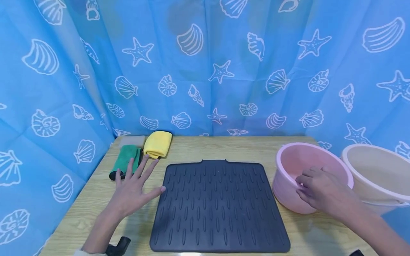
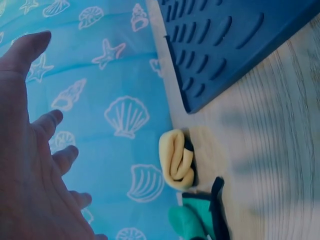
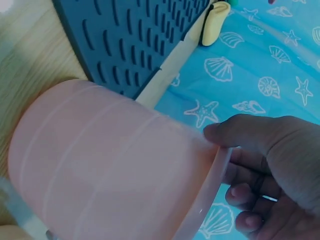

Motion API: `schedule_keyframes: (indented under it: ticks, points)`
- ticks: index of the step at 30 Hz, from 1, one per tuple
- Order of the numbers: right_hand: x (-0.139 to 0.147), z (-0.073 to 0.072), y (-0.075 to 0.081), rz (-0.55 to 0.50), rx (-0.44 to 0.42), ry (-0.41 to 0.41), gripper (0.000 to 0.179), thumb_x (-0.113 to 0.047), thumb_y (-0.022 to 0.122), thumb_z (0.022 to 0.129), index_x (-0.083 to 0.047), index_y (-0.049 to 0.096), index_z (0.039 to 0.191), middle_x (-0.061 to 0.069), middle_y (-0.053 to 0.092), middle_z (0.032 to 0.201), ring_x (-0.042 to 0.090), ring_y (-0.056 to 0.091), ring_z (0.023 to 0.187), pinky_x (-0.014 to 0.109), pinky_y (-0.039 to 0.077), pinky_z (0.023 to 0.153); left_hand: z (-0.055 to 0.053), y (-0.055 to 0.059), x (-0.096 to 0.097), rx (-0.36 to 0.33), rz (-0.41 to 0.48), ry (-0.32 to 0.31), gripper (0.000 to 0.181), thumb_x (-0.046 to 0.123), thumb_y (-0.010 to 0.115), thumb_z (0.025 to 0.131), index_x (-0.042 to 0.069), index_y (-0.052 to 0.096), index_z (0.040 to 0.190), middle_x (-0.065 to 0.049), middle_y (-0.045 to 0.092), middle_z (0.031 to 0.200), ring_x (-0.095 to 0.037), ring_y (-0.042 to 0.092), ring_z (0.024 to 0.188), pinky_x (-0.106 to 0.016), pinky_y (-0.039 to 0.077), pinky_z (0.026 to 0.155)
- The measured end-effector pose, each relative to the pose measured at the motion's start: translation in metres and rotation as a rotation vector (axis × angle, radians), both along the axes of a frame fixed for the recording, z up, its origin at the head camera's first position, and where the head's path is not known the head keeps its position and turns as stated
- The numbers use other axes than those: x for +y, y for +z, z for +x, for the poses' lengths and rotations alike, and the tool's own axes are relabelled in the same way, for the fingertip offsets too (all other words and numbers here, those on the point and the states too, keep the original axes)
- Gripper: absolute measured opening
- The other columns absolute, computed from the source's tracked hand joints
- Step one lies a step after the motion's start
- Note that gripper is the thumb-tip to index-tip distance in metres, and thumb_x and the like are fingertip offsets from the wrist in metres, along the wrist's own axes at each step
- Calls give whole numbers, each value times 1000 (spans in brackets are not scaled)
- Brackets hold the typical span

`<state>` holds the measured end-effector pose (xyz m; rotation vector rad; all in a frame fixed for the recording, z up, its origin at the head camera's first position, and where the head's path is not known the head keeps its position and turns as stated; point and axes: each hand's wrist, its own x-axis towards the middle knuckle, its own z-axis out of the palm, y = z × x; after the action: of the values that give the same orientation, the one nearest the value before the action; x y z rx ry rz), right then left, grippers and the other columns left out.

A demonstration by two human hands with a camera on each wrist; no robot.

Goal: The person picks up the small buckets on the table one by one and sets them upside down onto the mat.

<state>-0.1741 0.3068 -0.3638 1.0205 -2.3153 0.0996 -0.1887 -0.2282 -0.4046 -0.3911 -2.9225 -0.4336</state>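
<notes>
My right hand (image 1: pixel 320 188) is at the near rim of a pink bucket (image 1: pixel 285 190). In the right wrist view the thumb lies on the outer side of the bucket (image 3: pixel 110 165) and curled fingers (image 3: pixel 240 192) are on the other side of its rim, so the hand grips the edge. The bucket stands right of a dark ribbed mat (image 1: pixel 217 209). My left hand (image 1: pixel 129 195) holds nothing, its fingers spread, above the table left of the mat. Just beyond its fingertips lie a green folded cloth (image 1: pixel 125 160) and a yellow folded cloth (image 1: pixel 158 143).
A cream bucket (image 1: pixel 378 174) stands right of the pink one, partly behind my right arm. A pale flat block (image 1: pixel 132 140) lies at the back left of the wooden table (image 1: pixel 243 149). A blue shell-patterned curtain (image 1: pixel 205 71) closes off the back and left side.
</notes>
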Motion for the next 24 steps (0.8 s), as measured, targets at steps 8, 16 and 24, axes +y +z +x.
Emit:
schedule_keyframes:
  ticks: [8,16,24]
  points:
    - [-1,0,7,-57,-23,-76,38,2,73,53,-20,43,62,-12,32,62,5,28,57,24,28,46,-7,-4,19,25,34,-40,91,75,54,87,40,13,160,-1,8,168,-42,-6,150,-77,-2,106]
    - [8,7,29,-129,-11,-117,14,-14,71,65,-18,59,71,-14,43,69,3,36,64,20,33,52,-10,-6,34,29,38,-49,91,74,55,87,39,14,161,-1,10,167,-40,-7,150,-76,1,107]
    - [2,8,41,-261,31,-133,21,-33,63,86,-16,69,78,-10,56,73,5,42,63,18,34,52,-14,-8,49,45,92,-88,93,74,57,86,39,14,161,1,11,167,-42,-1,150,-71,0,111]
